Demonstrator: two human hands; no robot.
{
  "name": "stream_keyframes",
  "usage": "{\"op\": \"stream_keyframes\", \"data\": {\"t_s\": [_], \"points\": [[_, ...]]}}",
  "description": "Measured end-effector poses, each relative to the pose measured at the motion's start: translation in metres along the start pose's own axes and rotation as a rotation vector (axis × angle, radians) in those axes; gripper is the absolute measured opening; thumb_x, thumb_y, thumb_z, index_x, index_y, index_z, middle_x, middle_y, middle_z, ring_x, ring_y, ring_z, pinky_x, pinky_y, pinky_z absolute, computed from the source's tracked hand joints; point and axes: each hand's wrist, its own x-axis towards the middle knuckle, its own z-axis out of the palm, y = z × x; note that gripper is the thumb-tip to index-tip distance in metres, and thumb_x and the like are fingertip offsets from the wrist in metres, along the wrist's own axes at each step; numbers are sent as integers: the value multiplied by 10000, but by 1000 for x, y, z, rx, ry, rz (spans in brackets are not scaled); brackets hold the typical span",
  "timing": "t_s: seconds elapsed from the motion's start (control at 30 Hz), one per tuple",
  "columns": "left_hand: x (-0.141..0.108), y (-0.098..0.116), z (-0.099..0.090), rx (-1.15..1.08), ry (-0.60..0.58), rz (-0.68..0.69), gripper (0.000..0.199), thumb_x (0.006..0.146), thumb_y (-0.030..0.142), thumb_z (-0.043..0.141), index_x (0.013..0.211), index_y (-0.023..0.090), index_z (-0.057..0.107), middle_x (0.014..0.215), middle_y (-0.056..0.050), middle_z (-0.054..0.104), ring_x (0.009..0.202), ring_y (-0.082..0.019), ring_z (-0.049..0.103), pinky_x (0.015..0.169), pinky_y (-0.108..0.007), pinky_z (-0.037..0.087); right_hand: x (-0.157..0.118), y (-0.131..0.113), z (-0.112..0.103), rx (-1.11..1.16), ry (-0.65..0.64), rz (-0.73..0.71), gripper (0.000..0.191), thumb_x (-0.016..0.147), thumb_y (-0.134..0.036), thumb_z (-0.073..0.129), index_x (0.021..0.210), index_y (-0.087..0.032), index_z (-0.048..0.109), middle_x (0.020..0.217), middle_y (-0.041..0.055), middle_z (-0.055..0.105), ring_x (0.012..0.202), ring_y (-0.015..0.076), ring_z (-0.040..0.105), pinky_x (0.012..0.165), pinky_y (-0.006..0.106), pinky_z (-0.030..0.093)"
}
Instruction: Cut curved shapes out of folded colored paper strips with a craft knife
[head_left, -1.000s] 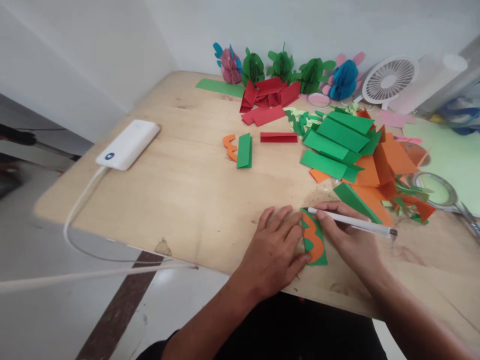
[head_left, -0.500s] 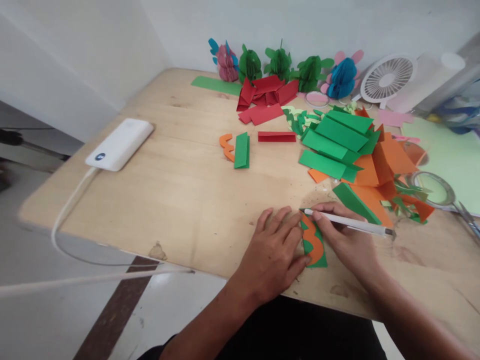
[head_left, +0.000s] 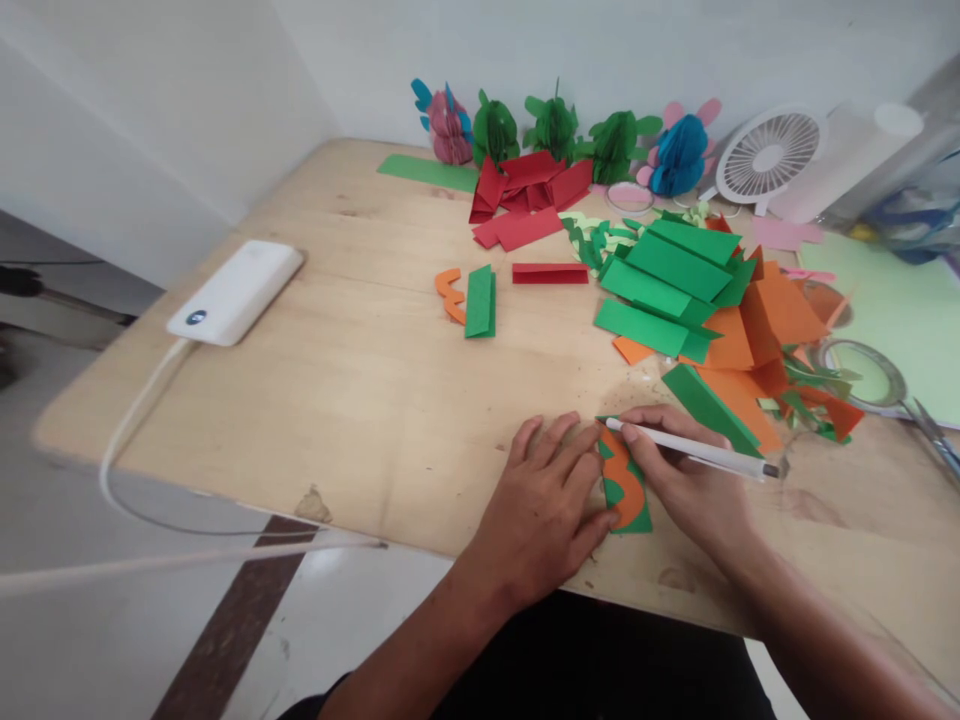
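Note:
My left hand lies spread on the wooden table, its fingertips and thumb pressing the left edge of a wavy orange cutout. Under that cutout is a green paper piece. In my right hand is a white pen, its tip touching the top end of the orange cutout. Farther up the table, a folded green paper lies beside another orange wavy cutout, with a folded red strip to their right.
Green folded papers and orange papers are heaped at the right, near scissors and a tape roll. Red papers, paper figures and a fan stand behind. A white power bank with cable lies left.
The view has shifted very slightly, so everything appears a little farther left. Both hands, the pen and the papers hold nearly the same positions relative to each other.

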Motion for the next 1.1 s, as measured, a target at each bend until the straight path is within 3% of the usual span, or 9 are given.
{"op": "stream_keyframes", "data": {"t_s": [0.47,1.1], "points": [[1,0,-2,30,-19,16,326,924,382,554,1184,189,592,1425,-100,534,1367,-311,404,1149,-560,284,-8,-2,-6,21,-3,-50,217,864,-401,594,850,-218,711,792,27,743,644,151,663,546,245,512],[2,0,-1,43,-3,50,316,937,381,538,1196,232,639,1395,-109,543,1346,-341,415,1111,-583,311,-26,3,-15,-20,16,-19,209,862,-403,612,897,-221,709,866,38,761,706,162,680,581,250,521]]}}
